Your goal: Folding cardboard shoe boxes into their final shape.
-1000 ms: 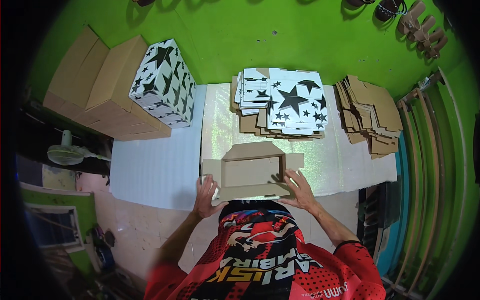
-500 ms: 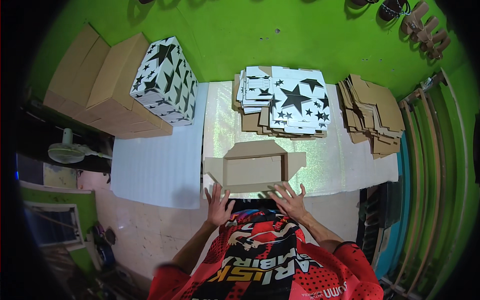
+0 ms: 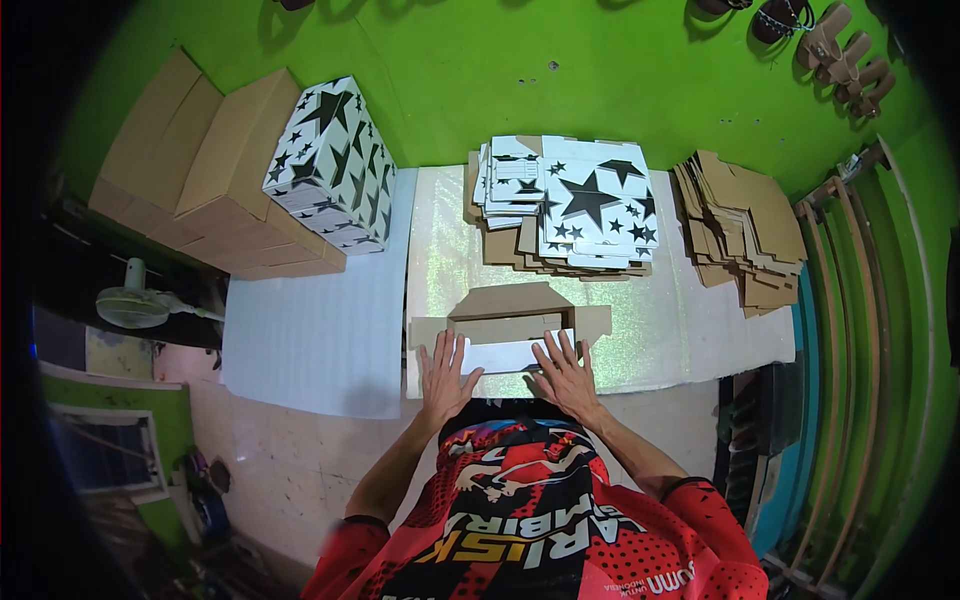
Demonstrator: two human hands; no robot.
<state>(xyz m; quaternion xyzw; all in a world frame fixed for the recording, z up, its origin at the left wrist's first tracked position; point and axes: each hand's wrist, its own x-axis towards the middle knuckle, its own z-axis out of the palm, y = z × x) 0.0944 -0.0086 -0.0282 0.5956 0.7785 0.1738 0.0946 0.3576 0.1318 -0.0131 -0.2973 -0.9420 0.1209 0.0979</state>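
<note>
Head view is showing both palms pressing flat on a half-folded cardboard box (image 3: 510, 325) lying on the glittery mat (image 3: 440, 250) right in front of the person. Left hand (image 3: 443, 368) and right hand (image 3: 565, 368) are lying open, fingers spread over the white front flap, gripping nothing, just bearing down. That board is looking light and stiff, likely creasing cleanly along its scored lines; the flap edges seem the spots to hold. Beyond it are sitting a stack of star-printed flat blanks (image 3: 575, 205), a brown cardboard pile (image 3: 745, 230) and a finished star-printed box (image 3: 335, 165).
</note>
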